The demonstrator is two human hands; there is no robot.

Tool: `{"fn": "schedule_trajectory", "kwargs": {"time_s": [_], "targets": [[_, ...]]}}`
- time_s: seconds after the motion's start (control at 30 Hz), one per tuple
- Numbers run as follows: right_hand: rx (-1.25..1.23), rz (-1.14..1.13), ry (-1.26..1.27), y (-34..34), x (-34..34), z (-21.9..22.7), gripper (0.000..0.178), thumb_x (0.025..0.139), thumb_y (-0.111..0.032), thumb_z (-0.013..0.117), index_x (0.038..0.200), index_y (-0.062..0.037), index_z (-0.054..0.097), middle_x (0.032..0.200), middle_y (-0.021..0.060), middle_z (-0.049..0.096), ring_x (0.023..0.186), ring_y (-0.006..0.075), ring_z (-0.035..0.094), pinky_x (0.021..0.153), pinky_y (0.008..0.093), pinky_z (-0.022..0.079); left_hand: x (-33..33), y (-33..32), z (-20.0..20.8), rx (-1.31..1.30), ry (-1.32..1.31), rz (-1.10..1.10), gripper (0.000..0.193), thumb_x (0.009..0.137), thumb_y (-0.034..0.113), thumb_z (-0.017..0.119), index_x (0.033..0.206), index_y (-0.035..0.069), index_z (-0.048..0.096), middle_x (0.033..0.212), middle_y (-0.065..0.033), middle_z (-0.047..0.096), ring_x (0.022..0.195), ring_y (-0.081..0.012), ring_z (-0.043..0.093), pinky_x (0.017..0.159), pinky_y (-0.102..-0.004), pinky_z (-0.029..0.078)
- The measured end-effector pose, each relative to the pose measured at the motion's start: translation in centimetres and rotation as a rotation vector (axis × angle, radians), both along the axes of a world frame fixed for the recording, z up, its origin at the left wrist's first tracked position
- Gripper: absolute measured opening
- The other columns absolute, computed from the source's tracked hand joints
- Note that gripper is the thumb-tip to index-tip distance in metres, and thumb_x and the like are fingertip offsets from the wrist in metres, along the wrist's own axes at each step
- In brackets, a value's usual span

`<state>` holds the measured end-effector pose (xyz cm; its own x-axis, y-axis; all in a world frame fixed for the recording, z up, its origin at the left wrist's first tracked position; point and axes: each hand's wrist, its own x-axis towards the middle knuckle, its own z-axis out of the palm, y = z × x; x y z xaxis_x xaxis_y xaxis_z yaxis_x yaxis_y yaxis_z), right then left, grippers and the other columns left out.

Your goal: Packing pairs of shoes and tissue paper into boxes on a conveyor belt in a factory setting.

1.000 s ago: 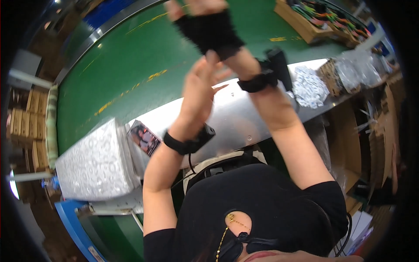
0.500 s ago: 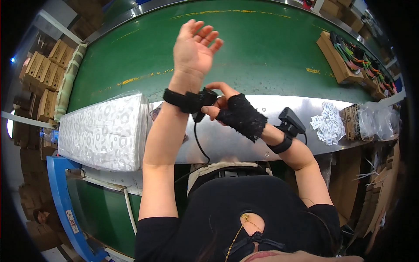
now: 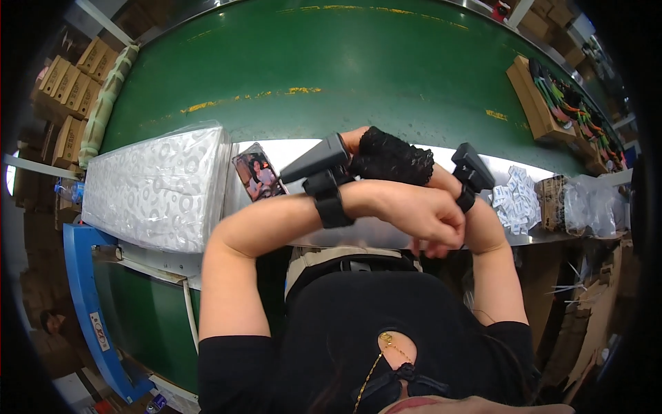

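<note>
My left hand (image 3: 427, 219) is bent to the right in front of my body, bare, with its fingers curled in a loose fist and nothing visible in them. A black device (image 3: 318, 159) is strapped round my left wrist by a black band (image 3: 334, 209). My right hand (image 3: 386, 155), in a black lace fingerless glove, lies just beyond the left forearm and grips the far end of this device; most of its fingers are hidden behind it. My right wrist carries a similar black device (image 3: 472, 169).
A plastic-wrapped, grey-patterned white block (image 3: 155, 196) and a phone (image 3: 258, 174) with a lit screen lie left on the metal ledge. Small white packets (image 3: 516, 201) and clear bags (image 3: 594, 207) lie right. Beyond is a green surface (image 3: 331, 69) with a cardboard box (image 3: 541, 100) of colourful items.
My left hand has swung down from pointing away to lying across my front, its fingers curling. My right hand has stayed at the left wrist device, which has turned. The phone now shows fully.
</note>
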<state>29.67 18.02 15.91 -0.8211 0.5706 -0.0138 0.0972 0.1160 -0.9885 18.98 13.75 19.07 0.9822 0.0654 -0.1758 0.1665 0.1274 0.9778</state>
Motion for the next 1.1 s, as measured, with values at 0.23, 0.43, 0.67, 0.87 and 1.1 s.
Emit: {"fn": "schedule_trajectory", "kwargs": {"time_s": [0.23,0.43,0.67,0.87,1.1], "targets": [[0.155,0.120,0.025,1.5,-3.8,2.0,0.046,0.075,-0.031,0.061,0.109,-0.0016,0.056,0.091,0.0166,0.063,0.085,0.0228,0.060,0.081,0.0317,0.045,-3.2,3.5,-2.7,0.945,0.577,-0.093,0.028,0.078,0.020,0.046,0.087,-0.003,0.060,0.084,-0.0158,0.061,0.079,-0.0246,0.058,0.071,-0.0318,0.044],[0.245,0.206,-0.384,0.4,-5.9,4.1,0.056,0.063,-0.032,0.074,0.105,-0.0011,0.054,0.084,0.0147,0.063,0.080,0.0211,0.060,0.074,0.0315,0.046,-5.4,3.8,-8.1,0.924,0.021,0.553,0.023,0.075,0.016,0.056,0.091,0.000,0.058,0.091,-0.0092,0.060,0.089,-0.0192,0.055,0.081,-0.0328,0.042],[0.310,0.181,-0.148,-0.3,-7.1,0.4,0.044,0.061,-0.021,0.078,0.097,-0.0077,0.058,0.083,0.0053,0.060,0.073,0.0161,0.056,0.064,0.0296,0.046,-8.7,5.3,-10.4,0.916,-0.010,0.750,0.026,0.076,0.015,0.058,0.099,0.005,0.056,0.098,-0.0079,0.058,0.094,-0.0177,0.053,0.083,-0.0326,0.042],[1.148,-0.470,-0.012,-0.7,-7.1,0.3,0.048,0.063,-0.024,0.073,0.103,-0.0054,0.054,0.102,0.0096,0.055,0.101,0.0250,0.047,0.083,0.0348,0.040,-8.8,10.4,-11.9,0.927,-0.033,0.928,0.031,0.076,0.013,0.060,0.106,0.009,0.054,0.103,-0.0068,0.056,0.099,-0.0165,0.052,0.085,-0.0325,0.042],[-0.496,-0.693,0.492,-1.3,-9.2,-2.7,0.055,0.074,-0.037,0.066,0.106,0.0030,0.046,0.106,0.0103,0.050,0.090,0.0180,0.053,0.077,0.0300,0.045,-7.4,13.5,-2.0,-0.489,-0.596,1.651,0.012,0.080,0.006,0.045,0.087,-0.004,0.046,0.079,-0.0139,0.051,0.069,-0.0216,0.053,0.058,-0.0336,0.049]]}}
